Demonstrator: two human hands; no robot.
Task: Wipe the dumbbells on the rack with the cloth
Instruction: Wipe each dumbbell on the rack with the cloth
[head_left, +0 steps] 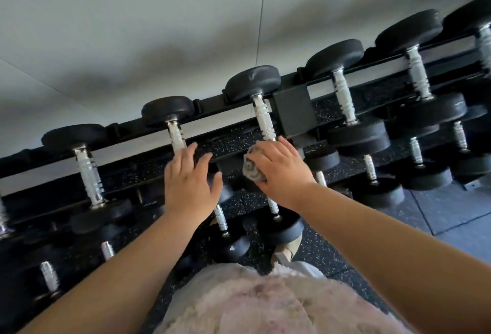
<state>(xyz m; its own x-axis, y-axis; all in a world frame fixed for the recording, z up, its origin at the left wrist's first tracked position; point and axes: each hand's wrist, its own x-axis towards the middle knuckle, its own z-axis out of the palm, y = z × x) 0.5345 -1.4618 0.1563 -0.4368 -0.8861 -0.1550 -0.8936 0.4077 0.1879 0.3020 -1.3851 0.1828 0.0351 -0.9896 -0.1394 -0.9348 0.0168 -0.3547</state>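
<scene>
**Cloth pressed under your right hand at the rack**

Your right hand [279,171] covers the grey cloth [252,167], fingers curled over it, hiding the near end of a dumbbell [261,118]. Your left hand [190,182] lies open, fingers straight, over another dumbbell's [174,124] near end on the rack [293,112].

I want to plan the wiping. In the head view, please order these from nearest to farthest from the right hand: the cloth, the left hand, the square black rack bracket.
1. cloth: held under the right hand itself.
2. rack bracket: just above, on the top rail.
3. left hand: to the left, open over the neighbouring dumbbell.
Bracket and left hand are fairly close to call.
</scene>
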